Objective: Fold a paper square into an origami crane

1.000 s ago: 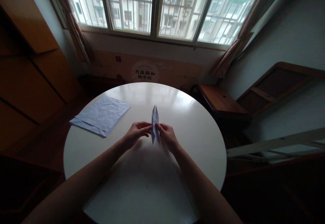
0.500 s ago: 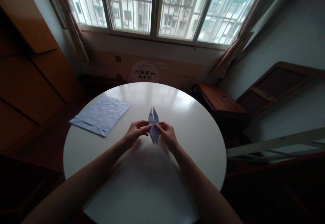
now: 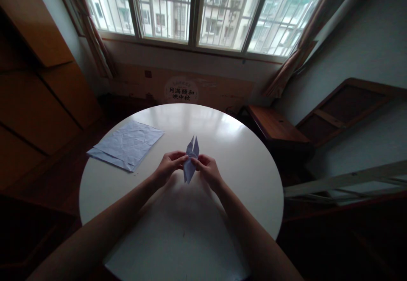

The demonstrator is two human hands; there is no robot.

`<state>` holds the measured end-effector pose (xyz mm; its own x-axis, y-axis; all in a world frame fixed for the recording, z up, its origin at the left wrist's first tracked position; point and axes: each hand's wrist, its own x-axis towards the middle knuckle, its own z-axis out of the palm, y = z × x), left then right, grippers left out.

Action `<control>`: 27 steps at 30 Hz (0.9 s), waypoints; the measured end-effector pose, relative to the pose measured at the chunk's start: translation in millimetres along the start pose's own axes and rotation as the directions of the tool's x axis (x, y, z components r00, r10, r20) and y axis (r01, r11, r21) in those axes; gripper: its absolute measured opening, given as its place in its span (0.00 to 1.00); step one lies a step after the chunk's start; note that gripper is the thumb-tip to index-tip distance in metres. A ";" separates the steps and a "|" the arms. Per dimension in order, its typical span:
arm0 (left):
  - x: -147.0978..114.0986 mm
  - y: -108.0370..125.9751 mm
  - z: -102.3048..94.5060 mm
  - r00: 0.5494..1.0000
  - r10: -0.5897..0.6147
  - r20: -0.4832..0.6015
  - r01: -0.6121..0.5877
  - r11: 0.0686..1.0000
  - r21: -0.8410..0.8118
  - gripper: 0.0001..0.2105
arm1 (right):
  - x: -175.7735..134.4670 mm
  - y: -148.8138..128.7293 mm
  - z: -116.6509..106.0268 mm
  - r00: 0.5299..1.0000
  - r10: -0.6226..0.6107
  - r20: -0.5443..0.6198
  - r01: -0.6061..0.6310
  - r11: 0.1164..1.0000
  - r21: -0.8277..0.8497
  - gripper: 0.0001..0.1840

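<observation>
A folded piece of origami paper point(image 3: 190, 168), pale blue-grey and narrow, is held upright between both hands over the white table. Two thin points stick up at its top with a slit between them, and its lower end tapers to two short tips. My left hand point(image 3: 170, 165) pinches its left edge at mid-height between thumb and fingers. On the opposite edge, my right hand point(image 3: 208, 168) grips it the same way, thumb in front. The fingers behind the paper are partly hidden.
Creased blue-grey sheets point(image 3: 127, 145) lie at the left of the round white table point(image 3: 187, 230). Beyond the table's right edge stands a low wooden stool or bench point(image 3: 276, 124). A printed banner point(image 3: 216, 88) runs below the barred window.
The folded paper has tilted slightly, its top leaning right and its bottom tips shifting left. Its two upper points now stand apart more clearly. Both hands keep their hold.
</observation>
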<state>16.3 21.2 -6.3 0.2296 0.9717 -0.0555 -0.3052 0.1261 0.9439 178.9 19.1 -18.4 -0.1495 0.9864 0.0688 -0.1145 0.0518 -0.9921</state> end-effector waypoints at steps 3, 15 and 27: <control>-0.6 1.1 1.2 1.000 0.002 -0.006 -0.002 1.000 -0.014 0.17 | -0.4 -1.8 1.0 1.000 0.013 -0.022 -0.013 1.000 0.029 0.21; 3.9 -9.1 2.2 0.986 0.042 0.161 -0.033 0.998 -0.061 0.24 | -4.4 -3.7 6.9 0.989 0.033 0.147 -0.044 0.996 0.075 0.21; -1.0 -1.7 -0.2 0.987 0.030 0.157 -0.037 0.998 0.042 0.19 | -0.4 3.8 4.5 0.989 -0.084 0.122 0.095 0.992 -0.084 0.19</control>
<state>16.4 20.1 -7.9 0.3623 0.9317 0.0245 -0.2748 0.0817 0.9580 174.1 18.2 -21.7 -0.2583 0.9519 0.1647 -0.0448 0.1585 -0.9863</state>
